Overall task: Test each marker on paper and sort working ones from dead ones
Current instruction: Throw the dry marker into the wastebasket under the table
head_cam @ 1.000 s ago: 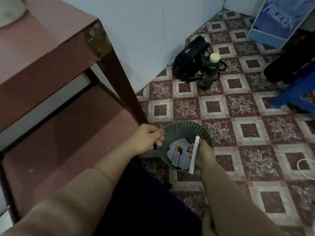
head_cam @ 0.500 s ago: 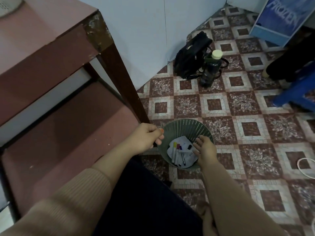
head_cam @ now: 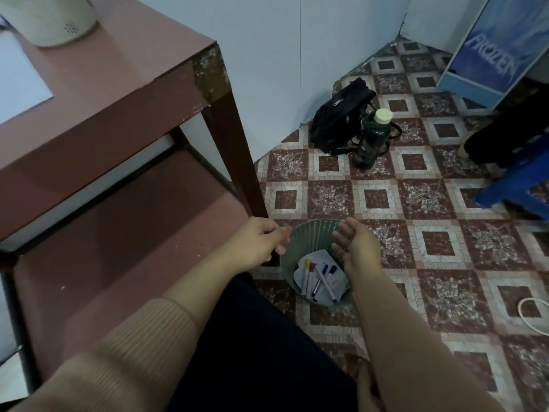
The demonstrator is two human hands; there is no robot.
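Observation:
A green waste bin stands on the floor by the table leg. Several markers lie inside it on crumpled white paper. My left hand hovers at the bin's left rim with its fingers curled, pinching a small orange piece that looks like a marker cap. Over the bin's right side, my right hand holds nothing, its fingers relaxed and its palm turned inward. A white sheet of paper lies on the table at the far left.
The reddish table with a lower shelf fills the left, and a pale round object sits on top. A black bag and dark bottle stand by the wall. A blue stool is at right.
My right hand let go of the white marker, which dropped into the bin, then lifted with its fingers spread. The left hand stayed at the rim. The view tilted up toward the table.

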